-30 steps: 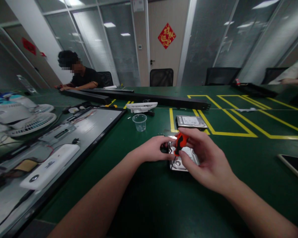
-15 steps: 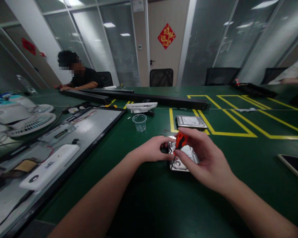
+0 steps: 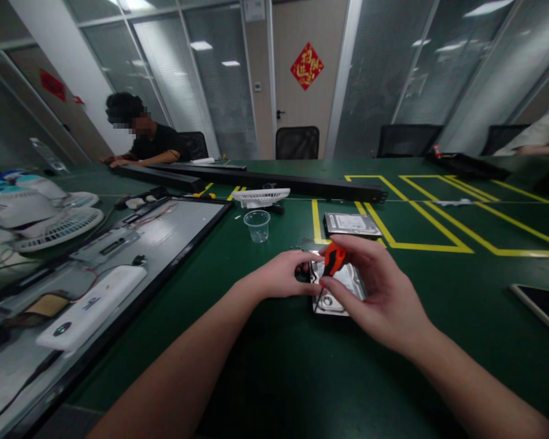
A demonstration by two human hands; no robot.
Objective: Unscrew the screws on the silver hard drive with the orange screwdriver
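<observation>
A silver hard drive (image 3: 343, 292) lies flat on the green table (image 3: 265, 341) in front of me. My right hand (image 3: 375, 292) is closed round a small screwdriver with an orange and black handle (image 3: 333, 261), its thin shaft pointing down at the drive's near left part. My left hand (image 3: 286, 275) rests against the drive's left edge, fingers curled on it. A second hard drive (image 3: 351, 224) lies just beyond, on a yellow tape line.
A clear plastic cup (image 3: 257, 225) stands left of the drives, a white fan grille (image 3: 260, 197) behind it. An opened flat panel (image 3: 96, 268) with a white box (image 3: 91, 306) fills the left. Long black bars (image 3: 302, 183) cross the table. A person sits at the far left.
The screwdriver handle has turned a little in my right fingers. Both hands stay at the drive.
</observation>
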